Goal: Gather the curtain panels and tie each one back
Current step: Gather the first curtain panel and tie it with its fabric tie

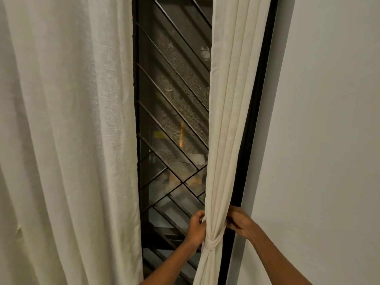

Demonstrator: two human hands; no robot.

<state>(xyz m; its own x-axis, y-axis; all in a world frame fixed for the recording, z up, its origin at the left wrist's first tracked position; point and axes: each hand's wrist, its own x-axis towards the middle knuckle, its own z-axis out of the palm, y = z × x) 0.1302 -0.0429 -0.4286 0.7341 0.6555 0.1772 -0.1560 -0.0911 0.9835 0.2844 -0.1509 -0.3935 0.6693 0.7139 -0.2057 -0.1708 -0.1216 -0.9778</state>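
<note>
Flanking the gathered right curtain panel (224, 140) just above its tieback (212, 243), the left hand (197, 225) pinched its window-side edge; the right hand (239, 222) curled round its wall side. The left panel (67, 140) hung loose.

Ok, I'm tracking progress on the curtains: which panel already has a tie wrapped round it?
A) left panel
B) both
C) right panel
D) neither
C: a tie cinches the right panel into a bundle low down, while the left panel hangs loose and untied.
</note>
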